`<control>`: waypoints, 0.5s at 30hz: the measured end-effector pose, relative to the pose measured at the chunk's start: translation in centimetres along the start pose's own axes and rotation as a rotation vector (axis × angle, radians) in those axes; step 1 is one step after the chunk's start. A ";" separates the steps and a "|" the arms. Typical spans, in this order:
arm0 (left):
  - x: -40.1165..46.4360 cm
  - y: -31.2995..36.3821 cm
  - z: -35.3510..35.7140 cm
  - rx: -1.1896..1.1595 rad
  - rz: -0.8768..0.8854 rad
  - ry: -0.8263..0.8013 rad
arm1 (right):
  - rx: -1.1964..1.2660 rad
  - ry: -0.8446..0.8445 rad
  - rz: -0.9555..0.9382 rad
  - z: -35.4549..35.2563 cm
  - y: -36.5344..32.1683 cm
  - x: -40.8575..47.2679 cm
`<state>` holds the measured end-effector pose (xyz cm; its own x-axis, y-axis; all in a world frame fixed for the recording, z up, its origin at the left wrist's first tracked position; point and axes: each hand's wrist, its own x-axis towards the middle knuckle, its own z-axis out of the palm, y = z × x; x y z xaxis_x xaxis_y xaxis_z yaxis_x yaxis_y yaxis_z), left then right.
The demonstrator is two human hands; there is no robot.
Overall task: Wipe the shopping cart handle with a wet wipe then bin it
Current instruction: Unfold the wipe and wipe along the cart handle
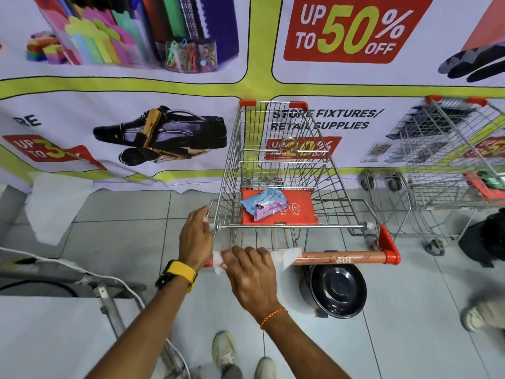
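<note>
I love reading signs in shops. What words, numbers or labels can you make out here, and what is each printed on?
"UP TO 50% OFF": red panel on the wall banner.
"STORE FIXTURES/ RETAIL SUPPLIES": banner behind the cart.
"UP TO 20% OFF": red panel seen through the basket, partly hidden.
"UP TO 3...": red panel at left, cut off.
"80L": cart handle.
"NO", "YES": red seat flap.
Wipes pack: print too small to read.

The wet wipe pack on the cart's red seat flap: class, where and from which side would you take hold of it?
Grip the wet wipe pack across its narrow width, fingers coming from above. It lies flat and slanted on the red seat flap, so only its top and edges are free. Wire basket walls close both sides, so reach in over the handle.
</note>
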<state>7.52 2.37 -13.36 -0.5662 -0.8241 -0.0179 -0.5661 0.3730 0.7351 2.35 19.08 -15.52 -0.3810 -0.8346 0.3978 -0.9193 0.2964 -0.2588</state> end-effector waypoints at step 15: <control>-0.3 0.4 -0.7 0.231 0.061 -0.003 | -0.124 0.098 0.066 -6.0 14.0 -6.5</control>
<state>7.88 2.42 -12.59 -0.6047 -0.7962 0.0197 -0.6527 0.5096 0.5605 -8.62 31.39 -16.45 -0.4435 -0.7638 0.4690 -0.8946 0.4095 -0.1791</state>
